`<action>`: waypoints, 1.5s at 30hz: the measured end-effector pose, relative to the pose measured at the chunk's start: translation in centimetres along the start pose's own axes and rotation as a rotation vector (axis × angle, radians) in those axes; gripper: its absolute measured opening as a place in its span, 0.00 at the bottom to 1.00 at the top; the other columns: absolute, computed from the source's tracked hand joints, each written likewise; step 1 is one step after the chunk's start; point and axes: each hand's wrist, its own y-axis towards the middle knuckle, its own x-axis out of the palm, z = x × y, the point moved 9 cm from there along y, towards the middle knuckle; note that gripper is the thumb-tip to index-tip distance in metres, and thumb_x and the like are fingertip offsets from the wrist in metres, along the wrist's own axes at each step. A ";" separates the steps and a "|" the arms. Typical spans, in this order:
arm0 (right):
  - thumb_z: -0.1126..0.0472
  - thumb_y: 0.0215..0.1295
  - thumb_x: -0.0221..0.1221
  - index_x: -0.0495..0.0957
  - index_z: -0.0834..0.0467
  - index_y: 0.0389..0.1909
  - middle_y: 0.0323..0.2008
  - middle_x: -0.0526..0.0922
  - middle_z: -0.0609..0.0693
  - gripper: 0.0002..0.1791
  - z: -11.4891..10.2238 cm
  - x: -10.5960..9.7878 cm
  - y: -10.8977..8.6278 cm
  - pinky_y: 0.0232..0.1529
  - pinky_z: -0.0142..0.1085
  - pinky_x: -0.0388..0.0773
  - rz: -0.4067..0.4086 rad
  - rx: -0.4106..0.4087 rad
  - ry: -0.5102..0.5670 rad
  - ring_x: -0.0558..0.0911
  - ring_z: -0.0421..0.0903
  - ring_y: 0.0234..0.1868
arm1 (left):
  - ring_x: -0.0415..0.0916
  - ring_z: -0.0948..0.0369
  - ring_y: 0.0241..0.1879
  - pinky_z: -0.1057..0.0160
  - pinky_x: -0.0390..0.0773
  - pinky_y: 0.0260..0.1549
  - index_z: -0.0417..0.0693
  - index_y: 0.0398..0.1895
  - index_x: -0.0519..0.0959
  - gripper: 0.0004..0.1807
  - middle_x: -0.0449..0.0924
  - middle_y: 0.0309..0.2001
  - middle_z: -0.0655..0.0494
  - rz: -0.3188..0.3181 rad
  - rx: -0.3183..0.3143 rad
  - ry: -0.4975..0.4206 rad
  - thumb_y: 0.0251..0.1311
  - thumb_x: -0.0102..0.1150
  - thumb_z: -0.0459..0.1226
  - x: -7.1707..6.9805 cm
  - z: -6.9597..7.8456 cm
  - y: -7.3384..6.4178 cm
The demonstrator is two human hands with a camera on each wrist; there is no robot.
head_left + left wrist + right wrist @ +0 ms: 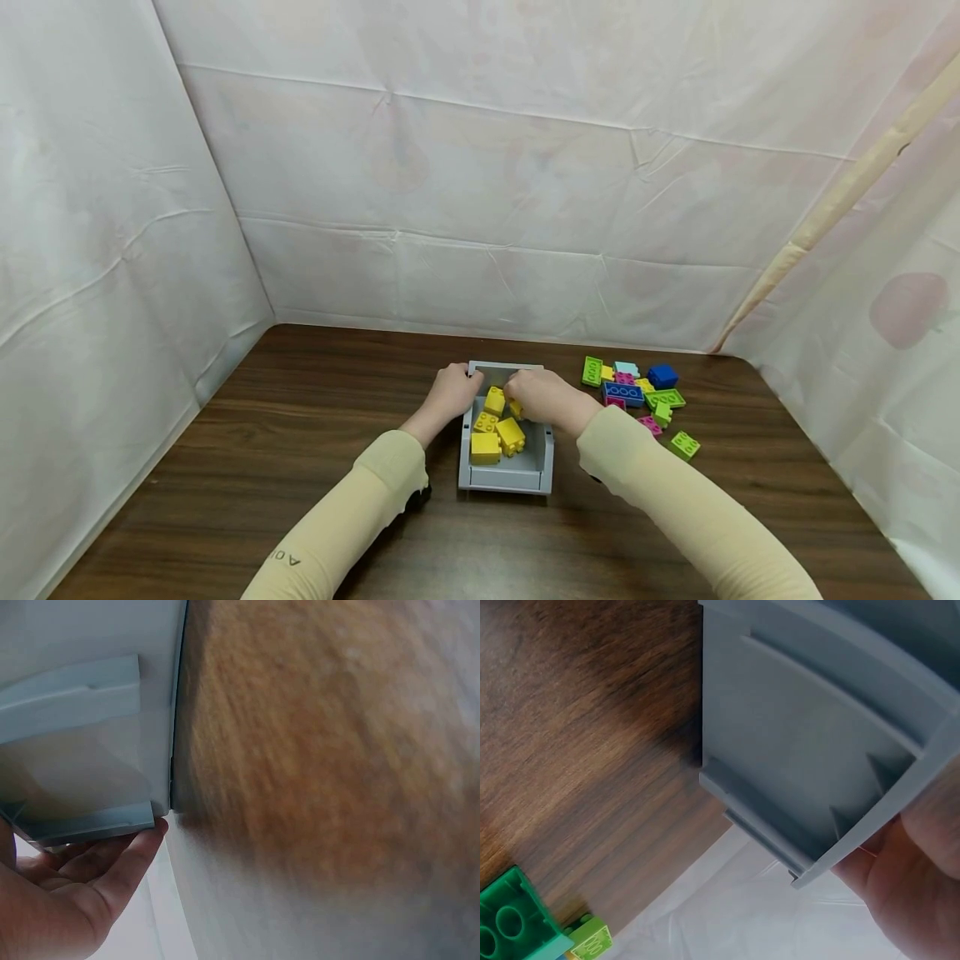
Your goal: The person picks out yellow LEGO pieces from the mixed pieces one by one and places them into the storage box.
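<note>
A grey open-front bin (507,480) stands on the table with several yellow toy bricks (485,448) inside. My left hand (452,392) grips its far left corner; in the left wrist view, the fingers (127,870) lie along the bin's outer edge. Over the right wall reaches my right hand (542,395), its curled fingers pinching a yellow brick (516,408) inside the bin. The right wrist view shows the bin's outer side wall (802,735), which hides those fingertips.
To the right of the bin lies a loose group of toy bricks, including a blue brick (663,376), a long blue brick (622,394), a lime brick (684,445) and a pink brick (649,426). White cloth (450,283) hangs behind the brown table (315,400).
</note>
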 end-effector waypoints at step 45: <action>0.60 0.55 0.66 0.80 0.55 0.52 0.47 0.82 0.48 0.20 -0.6 -2.1 -0.9 0.46 0.37 0.79 -0.026 -0.012 0.034 0.81 0.44 0.47 | 0.47 0.64 0.10 0.66 0.60 0.15 0.31 0.61 0.67 0.27 0.56 0.10 0.58 -0.010 -0.033 -0.005 0.69 0.41 0.44 0.1 0.0 0.0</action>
